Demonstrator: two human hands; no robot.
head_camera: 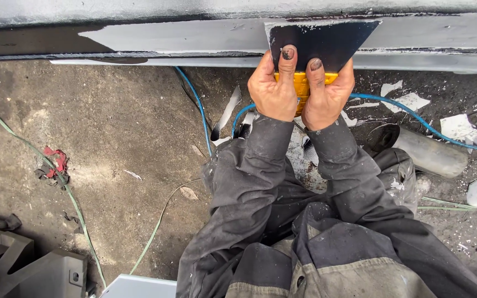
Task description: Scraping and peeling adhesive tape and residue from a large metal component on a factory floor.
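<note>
While pressed to the grey panel (194, 36), both hands (299, 91) gripping a yellow-handled scraper (327, 41).

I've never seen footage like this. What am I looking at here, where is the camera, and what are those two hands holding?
There is no machine here: a person wears a camera on the head, so the one picture looks down at their own arms in dark grey work sleeves. The left hand and the right hand together grip a wide scraper, with a yellow handle and a dark flat blade. A finger of each hand presses on the blade, whose edge lies against a long grey panel patched with paler filler. Below is a dirty concrete floor. On it lie a blue hose, a thin green cord, a red scrap, white flakes and a grey cylinder. Dark grey parts sit at the lower left.
</note>
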